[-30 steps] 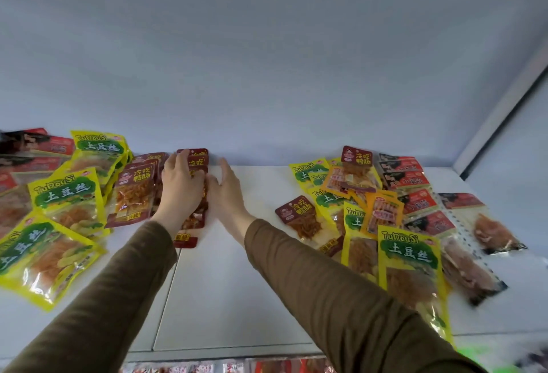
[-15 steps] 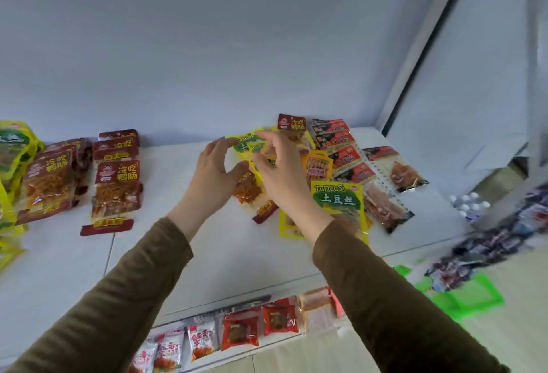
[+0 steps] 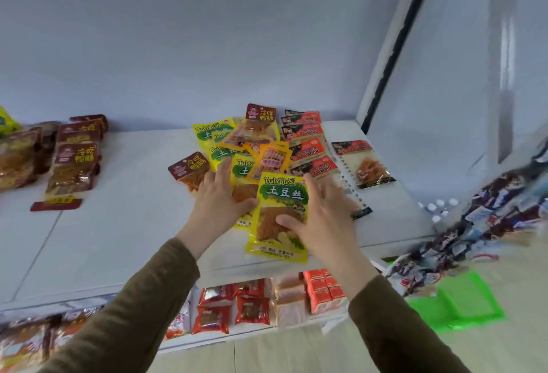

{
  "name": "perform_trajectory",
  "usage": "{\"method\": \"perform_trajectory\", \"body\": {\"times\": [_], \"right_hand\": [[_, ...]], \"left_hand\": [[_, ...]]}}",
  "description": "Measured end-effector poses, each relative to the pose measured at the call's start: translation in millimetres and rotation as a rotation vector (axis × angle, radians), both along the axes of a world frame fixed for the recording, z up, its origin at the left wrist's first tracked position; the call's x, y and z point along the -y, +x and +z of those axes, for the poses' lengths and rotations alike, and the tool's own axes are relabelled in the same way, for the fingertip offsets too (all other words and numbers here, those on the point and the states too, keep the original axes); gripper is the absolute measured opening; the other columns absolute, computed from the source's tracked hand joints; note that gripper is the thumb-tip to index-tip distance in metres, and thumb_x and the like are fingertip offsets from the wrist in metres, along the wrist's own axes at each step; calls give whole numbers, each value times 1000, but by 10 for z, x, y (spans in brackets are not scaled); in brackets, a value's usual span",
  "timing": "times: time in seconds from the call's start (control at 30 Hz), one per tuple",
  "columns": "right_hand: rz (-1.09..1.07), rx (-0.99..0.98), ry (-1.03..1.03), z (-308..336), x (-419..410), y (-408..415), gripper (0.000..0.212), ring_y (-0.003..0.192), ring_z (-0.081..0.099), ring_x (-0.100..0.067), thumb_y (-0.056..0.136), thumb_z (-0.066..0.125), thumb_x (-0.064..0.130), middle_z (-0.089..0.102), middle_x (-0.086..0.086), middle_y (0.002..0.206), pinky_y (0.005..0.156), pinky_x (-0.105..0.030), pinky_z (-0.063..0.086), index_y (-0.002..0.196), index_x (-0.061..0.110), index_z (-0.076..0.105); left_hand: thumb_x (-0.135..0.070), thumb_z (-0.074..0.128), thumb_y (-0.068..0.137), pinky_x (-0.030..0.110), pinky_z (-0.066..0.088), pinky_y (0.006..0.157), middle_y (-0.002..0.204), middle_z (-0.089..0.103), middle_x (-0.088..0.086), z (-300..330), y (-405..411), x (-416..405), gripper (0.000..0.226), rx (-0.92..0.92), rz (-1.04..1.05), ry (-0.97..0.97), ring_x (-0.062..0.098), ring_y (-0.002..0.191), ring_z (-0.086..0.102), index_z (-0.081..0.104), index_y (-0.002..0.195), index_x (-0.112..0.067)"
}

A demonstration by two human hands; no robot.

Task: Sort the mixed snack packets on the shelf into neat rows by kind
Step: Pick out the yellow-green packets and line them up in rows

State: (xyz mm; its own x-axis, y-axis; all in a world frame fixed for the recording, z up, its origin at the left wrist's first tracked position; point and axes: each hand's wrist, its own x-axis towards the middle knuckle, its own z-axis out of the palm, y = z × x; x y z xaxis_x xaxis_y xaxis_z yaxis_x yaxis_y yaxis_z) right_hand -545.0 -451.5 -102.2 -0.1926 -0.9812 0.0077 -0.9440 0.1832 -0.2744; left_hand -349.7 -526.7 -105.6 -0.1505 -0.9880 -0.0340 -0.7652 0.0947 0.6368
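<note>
A white shelf (image 3: pixel 124 224) runs across the view under a pale back wall (image 3: pixel 207 32). Below its front edge, a lower shelf (image 3: pixel 267 329) carries red wrapped packets and small orange-red boxes. To the right, a green basket (image 3: pixel 462 301) lies on the floor, with a blurred heap of dark packets above it.

On the left of the white shelf, brown packets (image 3: pixel 74 165) lie in a fairly tidy group, overlapping front to back. Well apart from them, toward the right end, sits a mixed pile (image 3: pixel 261 147): yellow packets with green labels, orange ones, a brown one at the back and another at the pile's left edge. Just beside it on the right, red-topped packets (image 3: pixel 308 147) overlap in a row, and one more clear packet with a red top (image 3: pixel 363 165) lies alone further right.

The left hand (image 3: pixel 221 203) rests on the pile's left side with fingers spread and straight, gripping nothing. The right hand (image 3: pixel 321 221) holds the nearest yellow packet (image 3: pixel 280 212), thumb laid across its clear window and fingers along its right edge. Both sleeves are olive-brown.
</note>
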Motion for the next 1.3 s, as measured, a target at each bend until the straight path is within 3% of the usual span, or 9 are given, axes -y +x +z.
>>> {"method": "perform_trajectory", "body": {"times": [0.13,0.23,0.37,0.47,0.67,0.83,1.03,1.17,1.3], "right_hand": [[71,42,-32,-35,15,-43,115,124,60,-27,80,49,82,27,-15,163,88,-34,54,163,24,-6],[86,216,-72,-21,25,-72,114,119,63,-25,85,68,60,29,-14,162,90,-32,52,163,27,-8],[109,471,-137,-9,17,-132,110,135,53,-19,89,77,25,24,-4,168,105,-28,42,164,31,-3],[93,507,-178,-19,53,-160,97,131,54,-17,95,72,10,33,1,165,94,-18,39,164,32,7],[36,447,-310,-33,267,-296,17,98,61,-22,105,57,24,62,3,100,72,-32,37,118,13,61],[19,814,-388,47,430,-222,22,79,48,-14,108,46,35,46,14,79,75,-36,37,86,32,45],[92,902,-474,190,741,285,10,80,41,-5,109,47,24,39,19,84,72,-24,29,101,29,45],[77,828,-484,154,871,566,21,75,46,-24,110,46,21,55,-8,86,67,-42,36,112,2,55],[42,908,-441,112,946,824,15,78,40,-19,106,51,18,42,12,78,67,-33,27,91,21,49]], "left_hand": [[-26,91,78,41,50,96,156,42,10,47,-171,-1,121,-141,123,42,32,133,54,5,163,-29],[-5,89,77,35,61,70,119,71,3,80,-200,-22,118,-416,210,140,18,85,74,8,159,-34],[2,86,79,45,64,64,99,78,13,76,-156,9,83,-596,294,241,28,65,73,35,139,-24],[6,81,81,42,64,56,100,77,22,138,-156,14,51,-654,302,262,27,59,72,55,123,-6],[1,73,90,32,62,55,90,78,8,248,-54,51,35,-651,267,125,20,61,73,60,121,-10],[-8,57,86,57,62,73,83,77,5,304,165,64,33,-489,224,-41,34,71,74,45,109,-28],[-20,48,105,28,53,56,84,72,-3,417,151,-42,13,-784,201,15,9,58,67,50,117,-22],[-74,59,87,53,61,87,120,75,2,398,192,-102,68,-913,138,237,26,101,76,54,136,-27],[-31,90,70,47,62,88,121,74,5,246,220,-116,80,-963,155,173,23,106,75,45,134,-16]]}}
